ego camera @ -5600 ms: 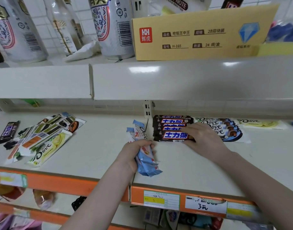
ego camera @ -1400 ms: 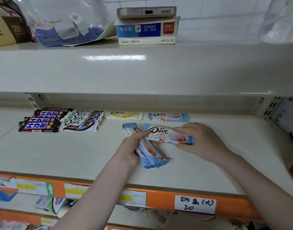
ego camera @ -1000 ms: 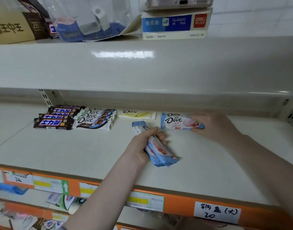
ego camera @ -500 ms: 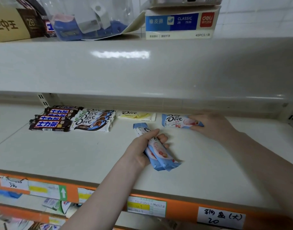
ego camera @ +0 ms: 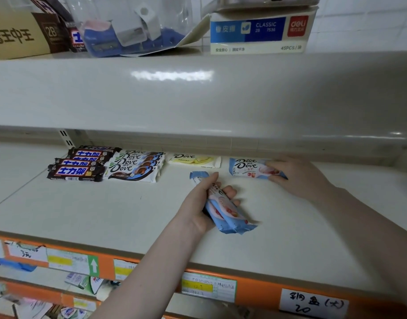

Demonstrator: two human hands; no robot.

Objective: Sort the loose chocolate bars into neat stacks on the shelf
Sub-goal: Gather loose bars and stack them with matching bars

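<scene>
Left hand (ego camera: pixel 203 203) wraps a small bunch of blue-wrapped Dove bars (ego camera: pixel 223 208), thumb on top and fingers curled under, the bunch angled across the cream shelf (ego camera: pixel 105 215) with its lower ends touching the surface. Right hand (ego camera: pixel 297 178) sits further back and to the right of the left one, fingers pinching the right end of a single blue Dove bar (ego camera: pixel 248 169), which lies flat near the back wall. Just left of that bar lies a yellow Dove bar (ego camera: pixel 193 160). Well left of the left hand: a stack of white Dove bars (ego camera: pixel 133 165), and touching its left side a stack of dark brown bars (ego camera: pixel 80 164) with blue labels. Orange shelf edge (ego camera: pixel 151 270) with price tags runs below both forearms. Above the hands, on the upper shelf, a blue-and-white eraser box (ego camera: pixel 255 33)
</scene>
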